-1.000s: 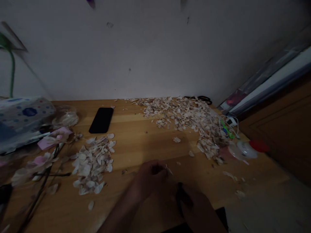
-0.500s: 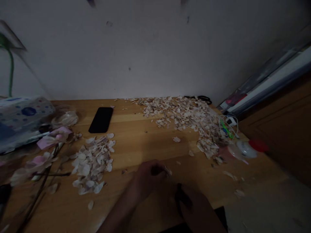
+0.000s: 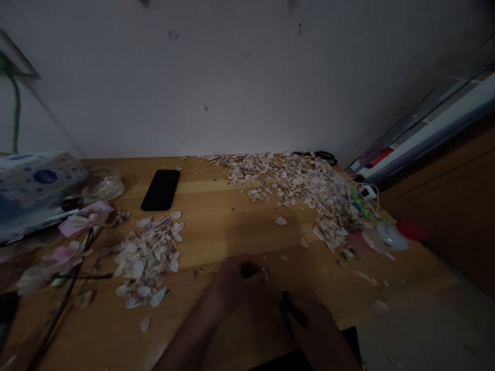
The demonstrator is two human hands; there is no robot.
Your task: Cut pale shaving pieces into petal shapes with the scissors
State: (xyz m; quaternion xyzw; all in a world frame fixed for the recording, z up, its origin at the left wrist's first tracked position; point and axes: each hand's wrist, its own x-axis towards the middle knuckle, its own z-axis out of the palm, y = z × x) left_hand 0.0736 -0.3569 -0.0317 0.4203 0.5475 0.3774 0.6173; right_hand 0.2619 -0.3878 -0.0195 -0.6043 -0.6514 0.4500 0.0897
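My left hand (image 3: 237,282) is over the front middle of the wooden table, its thumb and fingertips pinched on a small pale flake (image 3: 265,272). Just to its right, my right hand (image 3: 315,323) is closed around a black-handled tool (image 3: 294,310); its working end is too dark to make out. Left of my hands lies a pile of broad, pale, petal-like flakes (image 3: 149,257). A larger heap of smaller, broken flakes (image 3: 294,178) spreads along the back and right of the table (image 3: 209,226).
A black phone (image 3: 161,190) lies behind the left pile. At the left are a polka-dot tissue pack (image 3: 42,175) and artificial flowers (image 3: 64,253) on dark stems. Black looped handles (image 3: 325,157), a white cable (image 3: 377,198) and a red-lidded container (image 3: 410,231) stand at the right.
The pinched flake shows less between my left fingertips than before. My right hand has shifted very slightly with the tool. The piles look the same.
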